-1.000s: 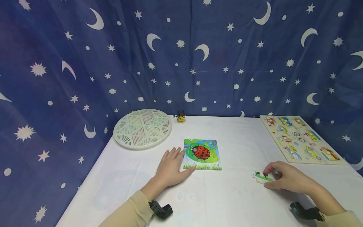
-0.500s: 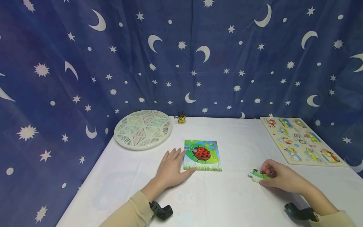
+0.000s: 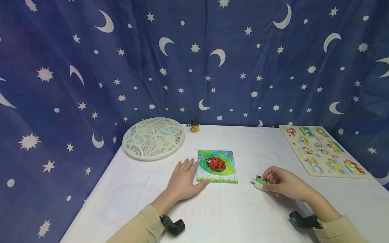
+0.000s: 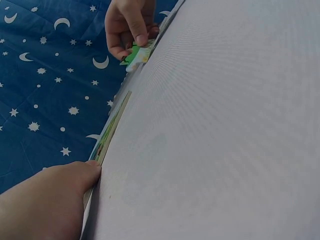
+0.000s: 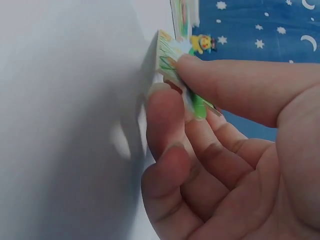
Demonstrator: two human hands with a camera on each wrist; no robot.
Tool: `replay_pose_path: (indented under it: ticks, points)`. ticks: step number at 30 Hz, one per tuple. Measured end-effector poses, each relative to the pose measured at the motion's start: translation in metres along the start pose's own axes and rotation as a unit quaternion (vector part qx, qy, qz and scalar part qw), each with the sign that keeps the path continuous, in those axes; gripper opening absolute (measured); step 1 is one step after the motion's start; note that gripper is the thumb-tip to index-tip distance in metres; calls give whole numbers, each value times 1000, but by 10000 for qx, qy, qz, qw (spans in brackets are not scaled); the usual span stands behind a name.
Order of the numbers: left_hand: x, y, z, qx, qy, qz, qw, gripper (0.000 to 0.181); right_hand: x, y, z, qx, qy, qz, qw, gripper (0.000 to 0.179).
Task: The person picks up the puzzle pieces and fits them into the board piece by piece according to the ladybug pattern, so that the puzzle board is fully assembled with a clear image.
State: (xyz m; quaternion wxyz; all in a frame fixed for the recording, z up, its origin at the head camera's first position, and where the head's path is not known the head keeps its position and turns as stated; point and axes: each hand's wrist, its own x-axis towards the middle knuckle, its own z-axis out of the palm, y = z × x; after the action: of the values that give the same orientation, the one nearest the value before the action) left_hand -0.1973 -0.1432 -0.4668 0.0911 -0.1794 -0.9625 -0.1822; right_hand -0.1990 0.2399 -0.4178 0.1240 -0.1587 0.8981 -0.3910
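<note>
A square ladybug jigsaw puzzle (image 3: 217, 166) lies flat on the white table in the head view. My left hand (image 3: 182, 180) rests beside it, fingers straight along its left edge and thumb touching its lower edge; the left wrist view shows that thumb (image 4: 82, 175) against the puzzle's side. To the right of the puzzle, my right hand (image 3: 287, 184) pinches a green and white puzzle piece (image 3: 259, 183) between thumb and fingers. Close up in the right wrist view, the puzzle piece (image 5: 171, 55) is tilted just above the table, partly covered by the thumb.
A round perforated white board (image 3: 153, 139) lies at the back left, with a small yellow figurine (image 3: 194, 126) beside it. At the right is a wooden picture board (image 3: 323, 152) with vehicles and other shapes. A blue star-and-moon curtain (image 3: 231, 67) hangs behind the table.
My right hand has moved left with the puzzle piece, nearer to the ladybug puzzle. The left hand stays in place at the puzzle's edge.
</note>
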Motion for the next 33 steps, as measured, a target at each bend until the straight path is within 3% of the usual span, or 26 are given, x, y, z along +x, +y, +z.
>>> replay_pose_path:
  ticks: [13,24,33]
  points:
    - [0,1,-1,41,18,14,10000,88,25,-22,23,-308,-32,-320,9990,15]
    - [0,0,0,63,16,20,10000,89,39,-32,37,-246,-34,-432,9988,11]
    - [-1,-1,0,-11,65,20,10000,88,49,-42,47,-547,42,-398,9977,11]
